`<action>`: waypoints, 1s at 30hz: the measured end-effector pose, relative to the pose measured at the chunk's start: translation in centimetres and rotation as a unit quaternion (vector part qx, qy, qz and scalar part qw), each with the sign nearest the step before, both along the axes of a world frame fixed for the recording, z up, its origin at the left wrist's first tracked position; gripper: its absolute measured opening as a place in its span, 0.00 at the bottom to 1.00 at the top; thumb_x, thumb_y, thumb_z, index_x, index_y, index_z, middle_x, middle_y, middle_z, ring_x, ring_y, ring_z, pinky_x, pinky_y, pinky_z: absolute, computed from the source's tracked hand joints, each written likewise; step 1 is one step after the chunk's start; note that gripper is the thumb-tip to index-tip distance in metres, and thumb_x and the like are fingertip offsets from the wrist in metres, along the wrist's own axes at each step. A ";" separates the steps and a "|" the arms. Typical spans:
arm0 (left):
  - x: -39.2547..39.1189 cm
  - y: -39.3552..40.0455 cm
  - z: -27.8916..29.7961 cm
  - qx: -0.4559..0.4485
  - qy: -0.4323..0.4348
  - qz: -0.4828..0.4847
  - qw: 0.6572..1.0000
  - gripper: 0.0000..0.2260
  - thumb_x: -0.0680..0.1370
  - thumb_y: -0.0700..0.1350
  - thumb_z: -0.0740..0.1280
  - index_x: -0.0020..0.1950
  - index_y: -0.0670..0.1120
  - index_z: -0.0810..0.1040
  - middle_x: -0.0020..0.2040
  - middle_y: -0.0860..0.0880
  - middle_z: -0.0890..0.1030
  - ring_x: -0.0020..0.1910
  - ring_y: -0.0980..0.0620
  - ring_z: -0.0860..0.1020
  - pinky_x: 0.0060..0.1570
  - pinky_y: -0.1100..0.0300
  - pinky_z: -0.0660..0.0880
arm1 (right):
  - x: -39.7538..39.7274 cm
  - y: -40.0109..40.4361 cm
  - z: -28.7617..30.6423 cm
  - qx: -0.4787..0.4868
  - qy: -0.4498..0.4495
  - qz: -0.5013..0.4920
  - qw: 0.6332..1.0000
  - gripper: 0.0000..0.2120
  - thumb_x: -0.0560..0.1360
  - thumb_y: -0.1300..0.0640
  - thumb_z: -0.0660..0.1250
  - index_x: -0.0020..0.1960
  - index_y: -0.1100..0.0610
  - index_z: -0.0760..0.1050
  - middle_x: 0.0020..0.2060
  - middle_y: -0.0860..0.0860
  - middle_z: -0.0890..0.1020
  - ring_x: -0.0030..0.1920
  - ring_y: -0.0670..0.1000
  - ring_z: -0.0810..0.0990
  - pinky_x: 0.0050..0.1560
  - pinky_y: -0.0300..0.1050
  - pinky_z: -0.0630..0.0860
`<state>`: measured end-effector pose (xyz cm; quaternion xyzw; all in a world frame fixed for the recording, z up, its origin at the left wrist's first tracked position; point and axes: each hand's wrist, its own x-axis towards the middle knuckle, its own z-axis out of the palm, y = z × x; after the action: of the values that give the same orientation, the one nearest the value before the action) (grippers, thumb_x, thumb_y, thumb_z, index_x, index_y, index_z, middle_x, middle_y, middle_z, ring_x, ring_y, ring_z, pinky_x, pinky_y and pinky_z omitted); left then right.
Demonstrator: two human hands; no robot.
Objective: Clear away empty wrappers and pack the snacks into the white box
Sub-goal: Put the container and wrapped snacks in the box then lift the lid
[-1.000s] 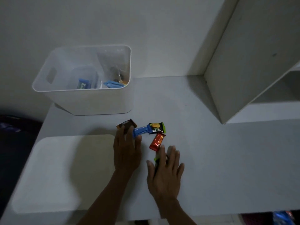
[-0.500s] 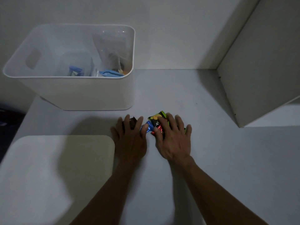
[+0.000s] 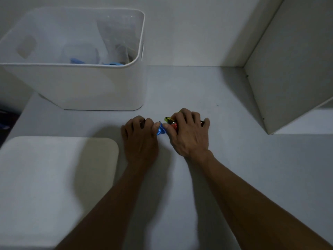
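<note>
Both my hands press down on a small cluster of snack packets on the white tabletop. My left hand [image 3: 139,137] curls over a dark brown packet [image 3: 142,123] and its thumb touches a blue wrapper [image 3: 161,131]. My right hand [image 3: 189,131] closes over a red packet [image 3: 173,125] and a green-yellow packet [image 3: 168,119], which are mostly hidden under the fingers. The white box [image 3: 86,85] stands at the back left, with blue packets [image 3: 113,63] and clear plastic bags inside.
A white rounded lid [image 3: 54,177] lies flat at the front left, next to my left forearm. A white shelf unit [image 3: 292,69] rises at the right. The wall runs behind the box. The table's left edge drops off beside the box.
My fingers have curled tighter around the packets, bunching them closer together. The view has moved nearer to the table and box.
</note>
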<state>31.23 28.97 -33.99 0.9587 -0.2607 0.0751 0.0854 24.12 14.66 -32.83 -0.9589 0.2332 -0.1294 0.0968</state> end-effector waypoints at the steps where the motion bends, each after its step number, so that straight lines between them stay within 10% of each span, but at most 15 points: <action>1: -0.1 0.0 -0.1 0.010 0.000 -0.002 1.000 0.16 0.78 0.51 0.45 0.52 0.53 0.73 0.55 0.50 0.72 0.60 0.45 0.68 0.58 0.51 0.64 | -0.1 0.1 -0.1 0.005 -0.006 -0.010 1.000 0.19 0.78 0.34 0.53 0.53 0.47 0.70 0.54 0.45 0.74 0.54 0.52 0.72 0.55 0.58 0.67; 8: -0.9 -0.6 0.6 0.041 -0.022 0.005 0.999 0.20 0.76 0.54 0.46 0.52 0.54 0.76 0.50 0.49 0.72 0.52 0.45 0.68 0.44 0.52 0.63 | -0.7 1.2 -0.2 0.001 -0.008 -0.070 0.997 0.23 0.79 0.38 0.56 0.69 0.50 0.64 0.53 0.52 0.78 0.49 0.54 0.73 0.43 0.51 0.71; 14: -1.1 -0.6 1.2 0.071 -0.037 -0.036 0.996 0.43 0.76 0.56 0.22 0.60 0.49 0.77 0.46 0.47 0.74 0.45 0.47 0.69 0.36 0.56 0.61 | -1.9 1.5 -0.4 -0.006 -0.012 -0.063 0.998 0.23 0.80 0.40 0.57 0.70 0.51 0.67 0.51 0.54 0.80 0.45 0.54 0.76 0.35 0.45 0.72; 19: -2.8 0.4 1.5 0.036 -0.066 -0.051 0.996 0.11 0.80 0.46 0.63 0.59 0.45 0.79 0.40 0.43 0.75 0.39 0.44 0.73 0.29 0.56 0.70 | -3.8 2.0 0.7 0.027 0.000 -0.062 0.998 0.20 0.81 0.41 0.55 0.68 0.49 0.70 0.51 0.52 0.80 0.47 0.52 0.75 0.35 0.42 0.69; 25: -3.7 0.3 6.8 -0.092 -0.151 0.018 0.984 0.09 0.82 0.44 0.63 0.45 0.41 0.77 0.35 0.44 0.72 0.34 0.44 0.69 0.29 0.49 0.68 | -5.3 2.6 6.3 0.115 -0.006 -0.108 0.988 0.21 0.81 0.42 0.56 0.70 0.49 0.71 0.59 0.52 0.78 0.56 0.54 0.75 0.43 0.45 0.70; 30: -1.5 1.2 19.3 -0.171 -0.089 0.062 0.979 0.14 0.73 0.41 0.73 0.52 0.46 0.70 0.40 0.42 0.76 0.39 0.42 0.75 0.30 0.52 0.77 | -0.8 3.0 16.0 0.135 -0.101 -0.098 0.981 0.21 0.80 0.40 0.58 0.67 0.49 0.73 0.57 0.52 0.79 0.55 0.54 0.76 0.44 0.48 0.74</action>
<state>29.75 30.15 -14.67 0.9336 -0.1905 0.2090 0.2201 23.34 17.69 -16.85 -0.8916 0.3304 -0.2014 0.2351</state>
